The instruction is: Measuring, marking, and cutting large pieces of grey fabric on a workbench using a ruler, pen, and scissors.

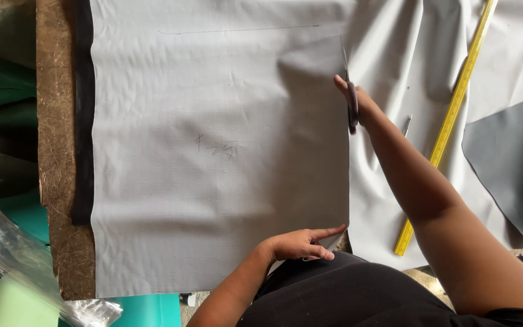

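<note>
Fabric: large pale grey coated sheet [213, 151] lies flat on the worn wooden bench [55, 151], so its right edge can be cut straight.
Scissors: dark-handled pair [351, 100] at that edge, blades pointing away.
Right hand [358, 103]: closed around the scissors' handles.
Left hand [301, 244]: forefinger out, pinning the near corner flat.
Yellow folding rule [449, 121]: aside on the loose grey fabric.
</note>
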